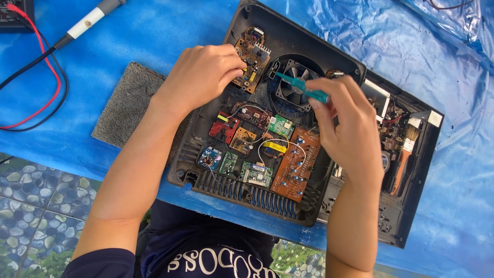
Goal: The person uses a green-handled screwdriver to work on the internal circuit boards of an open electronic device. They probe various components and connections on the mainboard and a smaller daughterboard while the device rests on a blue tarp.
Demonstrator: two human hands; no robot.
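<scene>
Blue plastic sheet, patterned floor tiles

Near the centre of the frame, the left hand pinched the brown circuit board at the top of the open black appliance casing. Right of centre, the right hand gripped a teal-handled screwdriver, its tip over the black cooling fan. Smaller boards filled the casing's lower half, among them a long orange-brown board. A paintbrush lay at right. A grey cloth lay on the blue tarp, with red and black probe leads at upper left.
</scene>
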